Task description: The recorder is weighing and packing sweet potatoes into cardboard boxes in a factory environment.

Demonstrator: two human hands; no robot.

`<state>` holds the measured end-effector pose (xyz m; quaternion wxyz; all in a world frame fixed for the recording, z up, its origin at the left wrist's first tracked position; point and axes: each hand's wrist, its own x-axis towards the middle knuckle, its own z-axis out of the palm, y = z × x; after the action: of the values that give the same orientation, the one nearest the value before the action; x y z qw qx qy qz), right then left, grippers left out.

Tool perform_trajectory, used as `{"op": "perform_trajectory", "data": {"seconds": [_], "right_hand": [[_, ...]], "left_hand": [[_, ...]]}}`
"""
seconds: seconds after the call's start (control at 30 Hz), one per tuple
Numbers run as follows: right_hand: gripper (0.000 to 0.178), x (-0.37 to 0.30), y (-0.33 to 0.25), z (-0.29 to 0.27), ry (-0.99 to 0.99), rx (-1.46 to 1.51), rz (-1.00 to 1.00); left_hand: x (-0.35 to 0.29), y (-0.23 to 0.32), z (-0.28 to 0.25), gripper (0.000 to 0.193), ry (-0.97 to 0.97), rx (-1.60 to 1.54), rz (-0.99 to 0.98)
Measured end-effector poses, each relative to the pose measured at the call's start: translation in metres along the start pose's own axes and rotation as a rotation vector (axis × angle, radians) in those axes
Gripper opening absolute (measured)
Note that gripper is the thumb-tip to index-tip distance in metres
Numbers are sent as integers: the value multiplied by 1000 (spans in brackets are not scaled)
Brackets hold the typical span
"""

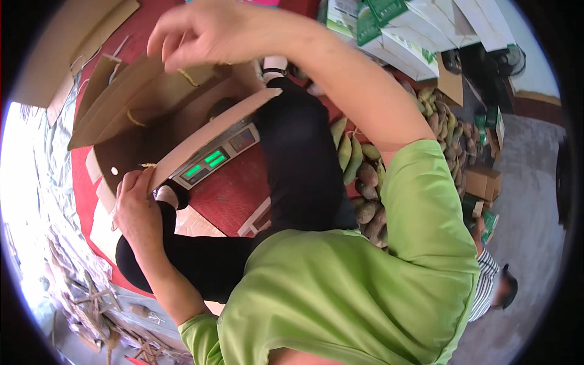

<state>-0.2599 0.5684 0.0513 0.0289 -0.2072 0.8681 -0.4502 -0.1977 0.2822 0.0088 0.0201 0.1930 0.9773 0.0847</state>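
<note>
A brown cardboard box (pixel 201 134) with raised flaps stands over a digital scale (pixel 213 159) with a green-lit display. Yellow cord loops (pixel 135 119) hang from its walls, and the inside is mostly in shadow. My left hand (pixel 139 204) is closed on the box's near left edge, beside a short yellow cord end. Over the far side of the box, my right hand (pixel 204 36) is raised with loosely bent fingers. It is slightly blurred, and nothing shows between its fingers.
My legs (pixel 304 158) flank the scale on a red mat (pixel 228 198). To the right lies a pile of green and brown tubers (pixel 368 182); white-green cartons (pixel 395 48) stand at the back right. Another person (pixel 486 280) is at the far right. Plastic sheeting (pixel 39 201) covers the left.
</note>
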Motion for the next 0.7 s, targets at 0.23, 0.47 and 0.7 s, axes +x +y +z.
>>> {"op": "perform_trajectory", "data": {"seconds": [0.23,0.47,0.7], "right_hand": [[27,-137,97,-36,507,313,348],[20,-291,222,93,675,108,800],[34,-426,290,212,640,-163,1363]], "left_hand": [[2,1,5,35,5,14,68],[2,-5,7,32,25,36,170],[6,5,5,34,39,-15,121]]}}
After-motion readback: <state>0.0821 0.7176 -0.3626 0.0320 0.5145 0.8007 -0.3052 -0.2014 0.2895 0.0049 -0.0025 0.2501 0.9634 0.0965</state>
